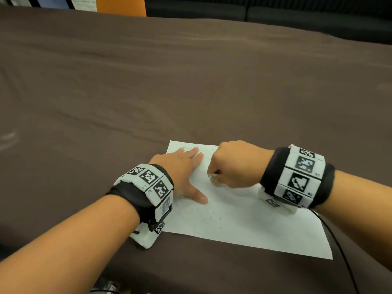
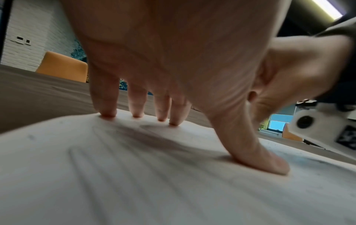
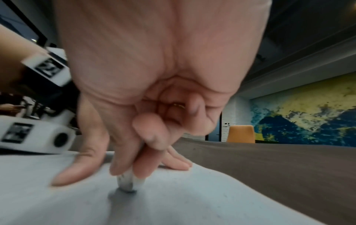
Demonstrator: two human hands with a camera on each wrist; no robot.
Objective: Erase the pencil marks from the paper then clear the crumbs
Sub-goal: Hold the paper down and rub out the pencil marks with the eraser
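Observation:
A white sheet of paper [image 1: 244, 219] with faint pencil marks lies on the brown tablecloth near me. My left hand [image 1: 186, 172] lies flat on the sheet's left part, its fingertips [image 2: 108, 114] and thumb pressing the paper [image 2: 134, 182] down. My right hand [image 1: 235, 164] is curled into a fist over the sheet's upper middle and pinches a small white eraser [image 1: 212, 177]. In the right wrist view the eraser [image 3: 128, 182] stands with its tip on the paper [image 3: 173, 205] between thumb and fingers. Tiny dark specks dot the sheet.
The brown tablecloth [image 1: 191, 81] stretches wide beyond the paper. An orange chair [image 1: 122, 6] stands past the far edge, with a dark sofa [image 1: 275, 11] behind. A black cable [image 1: 343, 262] runs along the paper's right side.

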